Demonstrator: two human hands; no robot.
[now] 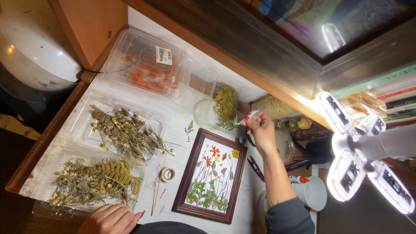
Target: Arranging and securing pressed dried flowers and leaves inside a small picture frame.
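My right hand [259, 128] pinches a pair of silver tweezers [252, 114]. Their tips touch a green leafy sprig [228, 125] at the rim of a clear plastic cup [203, 113] that holds olive-green pressed leaves [226, 100]. Just below this hand lies a dark wooden frame [188, 173] with pressed orange, yellow and green flowers on white paper. My left hand [110, 219], with red nails, rests curled at the near edge of the table. It sits beside a clear tray of dried ferns and seed heads [93, 182] and holds nothing that I can see.
A second tray of dried stems [123, 130] and a clear box of orange petals [149, 71] lie further back. A tape roll [168, 174], a thin stick [156, 196], small snips [255, 168], a white mug [315, 193], a twine spool [274, 106] and a bright multi-panel lamp [359, 156] are nearby.
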